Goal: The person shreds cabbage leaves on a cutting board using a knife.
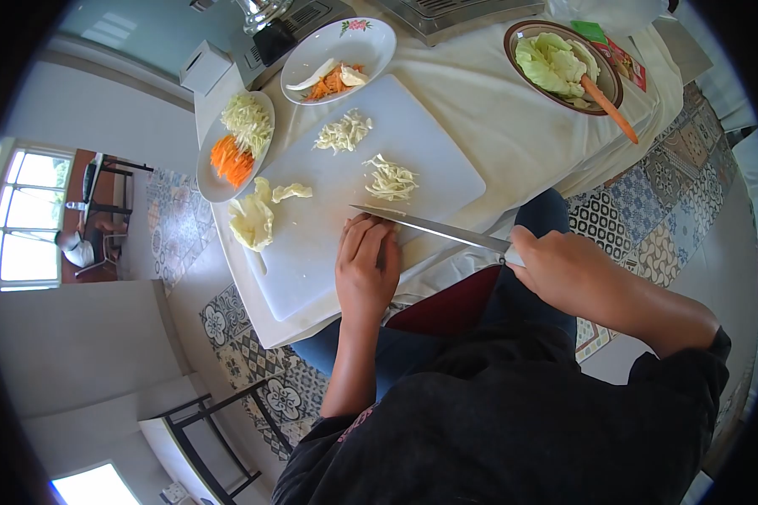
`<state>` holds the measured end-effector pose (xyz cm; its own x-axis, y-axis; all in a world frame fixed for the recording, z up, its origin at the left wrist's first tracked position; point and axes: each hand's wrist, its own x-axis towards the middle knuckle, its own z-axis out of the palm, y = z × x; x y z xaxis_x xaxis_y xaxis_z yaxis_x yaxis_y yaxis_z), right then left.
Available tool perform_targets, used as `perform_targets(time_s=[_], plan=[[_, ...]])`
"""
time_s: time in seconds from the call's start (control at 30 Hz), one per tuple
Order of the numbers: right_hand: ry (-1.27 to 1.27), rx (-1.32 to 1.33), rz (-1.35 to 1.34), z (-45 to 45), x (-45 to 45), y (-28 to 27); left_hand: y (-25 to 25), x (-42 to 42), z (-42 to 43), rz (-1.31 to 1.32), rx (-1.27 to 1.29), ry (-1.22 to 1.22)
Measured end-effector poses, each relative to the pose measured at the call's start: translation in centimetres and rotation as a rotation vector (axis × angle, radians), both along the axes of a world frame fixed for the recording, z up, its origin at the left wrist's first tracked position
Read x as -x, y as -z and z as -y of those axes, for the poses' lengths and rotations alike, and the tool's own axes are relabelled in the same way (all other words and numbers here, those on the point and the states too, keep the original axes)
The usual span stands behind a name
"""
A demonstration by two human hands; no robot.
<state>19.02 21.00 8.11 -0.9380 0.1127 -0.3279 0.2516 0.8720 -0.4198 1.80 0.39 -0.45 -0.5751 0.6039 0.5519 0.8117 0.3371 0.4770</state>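
My right hand is wrapped round the handle of a long knife, whose blade points left over the near edge of the white cutting board. Close to the blade's tip, my left hand rests on the board with bent fingers; what lies under the fingertips is hidden. Just beyond the blade lies a pile of pale shredded cabbage, and a second shredded pile sits farther back. On the board's left side is a loose cabbage leaf.
An oval plate at the left holds shredded cabbage and carrot. Behind the board, a flowered plate carries carrot shreds and white pieces. A brown-rimmed bowl at the right holds cabbage and a carrot. A person sits far off at left.
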Motion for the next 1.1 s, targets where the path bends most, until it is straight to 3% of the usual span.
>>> perform_targets(time_s=[0.23,0.53,1.1], plan=[[0.057,-0.082,0.162,-0.5,-2.6,-3.2,0.5,0.0,0.1,-0.018,0.012,-0.03],[0.018,-0.05,-0.065,0.4,-1.5,-1.3,0.4,0.1,0.4,-0.029,0.022,0.001],[0.113,0.038,-0.075,-0.5,-2.1,-0.9,0.5,-0.1,0.4,-0.068,0.044,-0.014]])
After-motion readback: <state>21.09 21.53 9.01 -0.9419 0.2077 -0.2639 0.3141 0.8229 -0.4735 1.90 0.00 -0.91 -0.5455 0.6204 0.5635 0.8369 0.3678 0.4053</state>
